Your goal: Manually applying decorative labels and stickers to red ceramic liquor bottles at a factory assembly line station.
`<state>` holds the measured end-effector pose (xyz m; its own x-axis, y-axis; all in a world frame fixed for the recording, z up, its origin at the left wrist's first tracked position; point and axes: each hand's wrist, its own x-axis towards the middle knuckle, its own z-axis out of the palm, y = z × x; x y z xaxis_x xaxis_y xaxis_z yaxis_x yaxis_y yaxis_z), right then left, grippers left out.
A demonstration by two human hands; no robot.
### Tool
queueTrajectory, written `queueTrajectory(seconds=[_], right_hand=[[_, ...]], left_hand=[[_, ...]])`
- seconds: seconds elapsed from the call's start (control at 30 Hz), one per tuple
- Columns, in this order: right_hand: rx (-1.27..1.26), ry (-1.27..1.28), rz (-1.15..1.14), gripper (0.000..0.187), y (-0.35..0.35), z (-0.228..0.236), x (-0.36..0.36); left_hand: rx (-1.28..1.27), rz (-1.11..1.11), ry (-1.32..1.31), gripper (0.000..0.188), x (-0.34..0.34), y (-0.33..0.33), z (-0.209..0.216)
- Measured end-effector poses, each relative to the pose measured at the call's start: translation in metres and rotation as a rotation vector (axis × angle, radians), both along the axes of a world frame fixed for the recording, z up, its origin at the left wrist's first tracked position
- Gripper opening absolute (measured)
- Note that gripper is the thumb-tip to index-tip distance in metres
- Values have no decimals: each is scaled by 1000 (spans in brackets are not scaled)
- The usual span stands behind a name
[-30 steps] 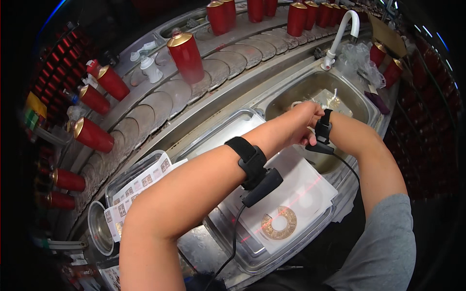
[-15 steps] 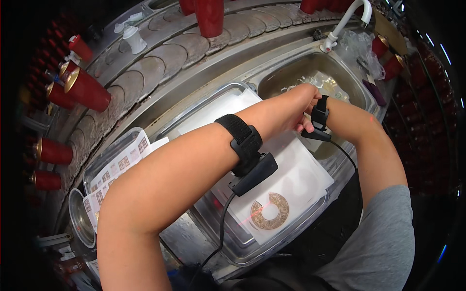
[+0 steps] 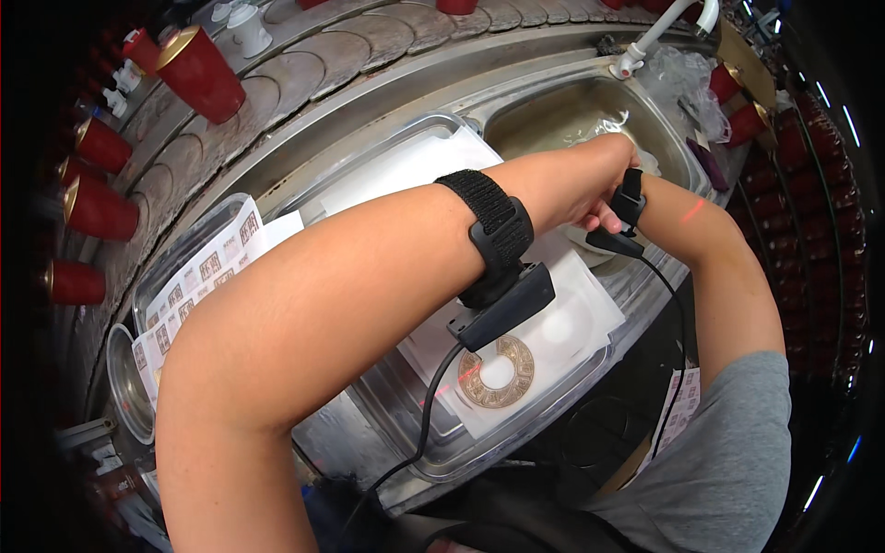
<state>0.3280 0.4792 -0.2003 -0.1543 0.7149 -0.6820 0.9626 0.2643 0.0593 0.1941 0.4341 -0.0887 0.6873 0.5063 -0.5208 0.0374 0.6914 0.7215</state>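
Where a belt [image 3: 341,57] of overlapping plates curves from ten to twelve o'clock, red canisters [image 3: 200,76] stand; a steel sink [image 3: 525,120] sits at one. At five, a brownish-gold ring decal [image 3: 522,372], open near eleven, lies on white paper [image 3: 576,300] inside a clear tray [image 3: 516,439]. Left-hand fingers curl by the sink's near edge; the right hand seems hidden behind the left hand [image 3: 608,173], so neither grip can be told. Between tray edge and right arm, four o'clock is open.

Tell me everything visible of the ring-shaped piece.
The ring-shaped piece looks flat, brownish-gold and ornamented, with a gap at its upper left and white at its centre; material unclear. It lies or is printed on white paper in a clear tray. A red light line crosses its left side.
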Motion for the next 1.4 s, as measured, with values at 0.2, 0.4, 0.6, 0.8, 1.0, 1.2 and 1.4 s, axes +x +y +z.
queueTrajectory(seconds=[0.2, 0.4, 0.6, 0.8, 1.0, 1.2, 1.4], right_hand=[[-18, -14, -11, 58, -6, 10, 0], [-10, -9, -31, 57, -6, 27, 1], [2, -12, -42, 57, -6, 48, 3], [12, -15, -44, 57, -5, 65, 1], [16, -19, -35, 56, -7, 79, -4], [18, -13, -22, 56, -14, 92, -5], [41, 160, 38, 47, 14, 84, 0]], left_hand=[[12, -12, -30, 28, 5, 1, -10], [30, -48, -14, 27, 11, -7, -12], [49, -41, -8, 28, 19, -9, -12], [6, -13, -45, 31, 30, -18, -13], [106, 55, 76, 25, 48, -20, -21], [171, -17, 155, 32, 53, -20, -5], [289, -69, 322, 45, 53, -25, 24]])
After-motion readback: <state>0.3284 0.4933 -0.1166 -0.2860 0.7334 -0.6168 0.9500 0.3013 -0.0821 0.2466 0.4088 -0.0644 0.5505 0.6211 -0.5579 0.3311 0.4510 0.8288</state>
